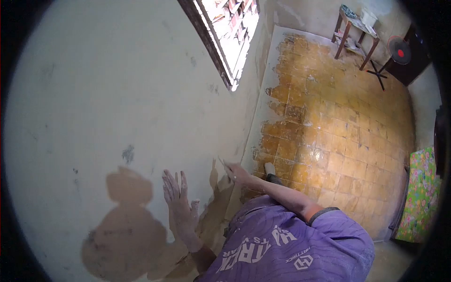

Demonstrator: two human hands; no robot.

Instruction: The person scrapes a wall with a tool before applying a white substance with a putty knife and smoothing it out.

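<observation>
My left hand (178, 199) is open at the pale wall (94, 94), fingers pointing up and thumb held apart, with whitish dust over the skin. To its right, my right hand (239, 174) is closed close to the lower part of the same wall. A thin greyish tip sticks out from its fingers toward the wall; I cannot tell what it is. Shadows of my head, body and hands fall on the wall. Grey smudges mark the surface between the shadow and the window.
A window (230, 37) with a dark frame opens in the wall above. Worn yellow floor tiles (329, 141) stretch right, whitened along the wall. A small wooden table (347, 21) with items, a pedestal fan (399, 50) and a green floral cloth (419, 195) stand farther off.
</observation>
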